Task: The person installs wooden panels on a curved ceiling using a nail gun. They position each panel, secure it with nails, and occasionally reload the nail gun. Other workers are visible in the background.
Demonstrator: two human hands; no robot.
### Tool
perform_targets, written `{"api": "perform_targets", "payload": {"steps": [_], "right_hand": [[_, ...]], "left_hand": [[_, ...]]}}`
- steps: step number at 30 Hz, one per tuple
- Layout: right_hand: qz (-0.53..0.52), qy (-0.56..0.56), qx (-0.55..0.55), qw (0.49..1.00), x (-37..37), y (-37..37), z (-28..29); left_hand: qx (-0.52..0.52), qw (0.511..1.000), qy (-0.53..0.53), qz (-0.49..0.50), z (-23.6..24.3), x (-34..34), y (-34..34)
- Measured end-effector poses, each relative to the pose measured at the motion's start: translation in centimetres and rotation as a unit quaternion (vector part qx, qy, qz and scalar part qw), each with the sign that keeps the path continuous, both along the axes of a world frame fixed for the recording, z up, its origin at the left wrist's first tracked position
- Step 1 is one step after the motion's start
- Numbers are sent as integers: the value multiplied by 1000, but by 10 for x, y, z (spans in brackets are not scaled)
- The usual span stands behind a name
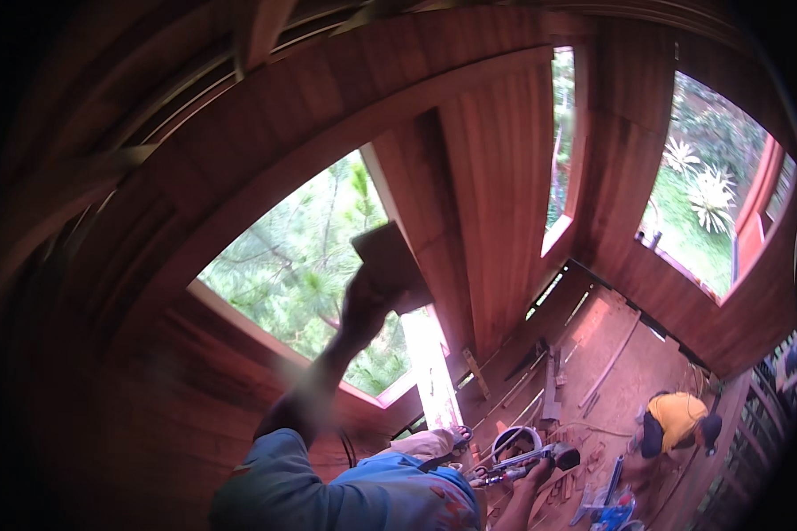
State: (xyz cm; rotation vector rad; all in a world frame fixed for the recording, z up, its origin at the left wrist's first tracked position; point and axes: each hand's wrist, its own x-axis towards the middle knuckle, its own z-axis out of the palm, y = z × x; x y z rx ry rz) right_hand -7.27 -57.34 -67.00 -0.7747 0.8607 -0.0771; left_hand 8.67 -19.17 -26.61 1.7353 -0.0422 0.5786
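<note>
My left arm, in a blue sleeve, is raised toward the window frame. My left hand (pixel 372 288) is closed on a dark rectangular board (pixel 390 252), held flat against or just in front of the wooden wall beside the window; whether it touches cannot be told. Lower down, my right hand (pixel 537 472) grips a long silver tool with a round black end (pixel 565 457), which looks like a nail gun. Its fingers are partly in shadow. Under the tool is a round bucket-like container (pixel 516 435) with a pale rim.
A large window opening (pixel 301 257) lies left of the raised board. A person in a yellow shirt (pixel 677 420) crouches on the wooden floor (pixel 602 354) at right. Long wood strips (pixel 613 363), scattered offcuts and a blue plastic item (pixel 615 511) lie on the floor.
</note>
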Motion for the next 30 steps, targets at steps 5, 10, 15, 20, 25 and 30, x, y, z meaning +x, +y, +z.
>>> {"api": "perform_targets", "payload": {"steps": [5,10,15,20,25,30], "right_hand": [[30,30,-40,998,9,-12,1],[44,46,-68,996,15,-16,9],[54,36,-79,995,24,-16,13],[73,33,-91,993,31,-9,21],[67,23,-98,993,33,-8,26],[60,17,-95,993,33,2,30]], "left_hand": [[5,991,-81,103,100,-81,70],[141,920,-104,352,189,-153,108],[126,922,-133,341,240,-186,161],[151,937,-137,283,257,-192,192],[166,935,-65,307,264,-171,199],[164,946,-27,279,273,-166,210]]}}
